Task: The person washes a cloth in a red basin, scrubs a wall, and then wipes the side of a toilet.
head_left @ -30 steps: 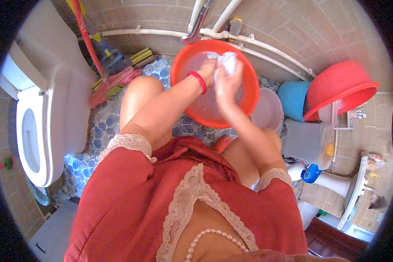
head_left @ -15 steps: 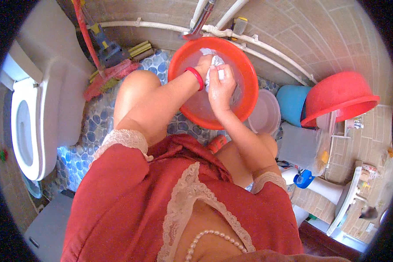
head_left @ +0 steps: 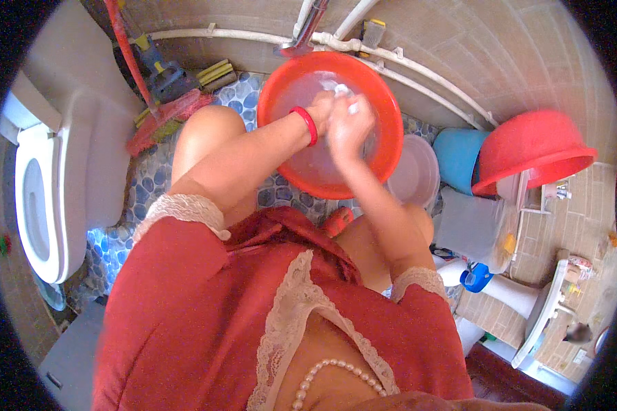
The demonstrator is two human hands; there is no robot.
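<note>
Above a round orange-red basin (head_left: 389,147) of cloudy water (head_left: 313,168), my two hands are pressed together. A wet white cloth (head_left: 340,89) is bunched between them, mostly hidden by the fingers; a bit shows past the far side of the hands and another at the right fingers. My left hand (head_left: 322,107), with a red band (head_left: 307,126) on its wrist, is closed on the cloth from the left. Closed on it from the right, slightly blurred, is my right hand (head_left: 351,130). How much cloth lies under the water I cannot tell.
A chrome tap (head_left: 307,31) and white pipes (head_left: 452,83) run behind the basin. To the right are a pale shallow basin (head_left: 418,175), a blue bucket (head_left: 457,154) and a tilted red basin (head_left: 535,151). A broom (head_left: 164,127) and a toilet (head_left: 40,205) stand left.
My hands have come closer together, the right one turning over the cloth. Less of the white cloth shows now, and the right hand is more blurred.
</note>
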